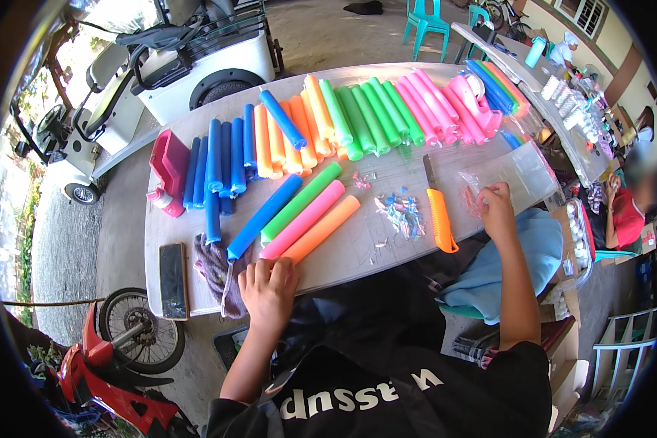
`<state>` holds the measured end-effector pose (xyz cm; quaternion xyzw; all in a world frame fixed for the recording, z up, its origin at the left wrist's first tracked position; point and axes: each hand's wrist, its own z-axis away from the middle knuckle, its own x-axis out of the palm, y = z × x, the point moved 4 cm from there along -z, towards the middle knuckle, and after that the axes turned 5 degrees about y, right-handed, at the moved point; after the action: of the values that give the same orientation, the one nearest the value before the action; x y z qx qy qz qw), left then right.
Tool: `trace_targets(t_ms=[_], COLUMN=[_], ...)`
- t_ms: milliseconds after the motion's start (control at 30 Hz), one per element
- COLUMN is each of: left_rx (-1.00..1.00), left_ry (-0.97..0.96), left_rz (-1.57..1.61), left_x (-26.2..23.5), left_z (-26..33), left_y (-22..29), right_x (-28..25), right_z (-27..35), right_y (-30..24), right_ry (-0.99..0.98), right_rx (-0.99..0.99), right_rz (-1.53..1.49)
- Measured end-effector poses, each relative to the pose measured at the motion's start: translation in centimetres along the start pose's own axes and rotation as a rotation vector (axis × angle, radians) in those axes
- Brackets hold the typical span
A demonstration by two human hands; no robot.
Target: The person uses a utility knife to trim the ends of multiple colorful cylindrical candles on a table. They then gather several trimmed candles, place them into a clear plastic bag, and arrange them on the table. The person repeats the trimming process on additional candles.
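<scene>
Side by side on the table (365,248) lie a blue candle (266,217), a green candle (301,203), a pink candle (303,220) and an orange candle (325,228), slanting away from me. My left hand (269,288) is closed at the near ends of the pink and orange ones, fingers bent against the orange end. To the right, my right hand (496,210) pinches the edge of a clear plastic bag (522,175) lying flat. Between my hands are an orange-handled cutter knife (441,215) and a heap of small coloured scraps (403,215).
Rows of blue, orange, green and pink candles (376,117) line the far side, near a pink tape dispenser (474,102). A phone (173,281), a cloth (223,274) and a pink container (169,168) sit left. A red motorcycle (117,372) stands beside the table; people are at right.
</scene>
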<state>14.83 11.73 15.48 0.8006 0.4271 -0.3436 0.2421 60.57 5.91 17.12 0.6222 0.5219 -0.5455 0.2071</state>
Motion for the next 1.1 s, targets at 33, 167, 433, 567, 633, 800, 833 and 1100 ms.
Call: trace_targets(t_ms=[33, 167, 433, 567, 633, 800, 833, 1100], left_rx=[-0.016, 0.002, -0.005, 0.014, 0.027, 0.050, 0.046, 0.079], left_ry=[-0.007, 0.026, 0.031, 0.020, 0.010, -0.010, -0.033, -0.039], left_rz=[-0.029, -0.054, -0.029, 0.009, 0.036, 0.050, 0.056, 0.100], left_x=[0.3, 0.4, 1.1, 1.2, 1.2, 1.0, 1.0, 0.2], left_z=[-0.4, -1.2, -2.0, -1.9, -1.6, -1.0, -0.9, -0.8], left_y=[-0.1, 0.2, 0.7, 1.4, 1.8, 2.2, 2.2, 3.0], right_x=[0.0, 0.2, 0.1, 1.2, 1.7, 0.1, -0.9, -9.3], right_z=[-0.2, -0.6, 0.0, -0.3, -0.4, -0.1, 0.1, 1.8], right_y=[0.2, 0.1, -1.9, -1.8, -2.2, -3.1, -3.5, -9.2], right_ry=[-0.006, 0.132, 0.038, 0.151, 0.271, 0.377, 0.398, 0.550], right_rx=[-0.043, 0.002, 0.052, -0.053, -0.206, -0.220, -0.196, -0.145], right_rz=[0.063, 0.162, 0.401, 0.495, 0.537, 0.439, 0.362, -0.132])
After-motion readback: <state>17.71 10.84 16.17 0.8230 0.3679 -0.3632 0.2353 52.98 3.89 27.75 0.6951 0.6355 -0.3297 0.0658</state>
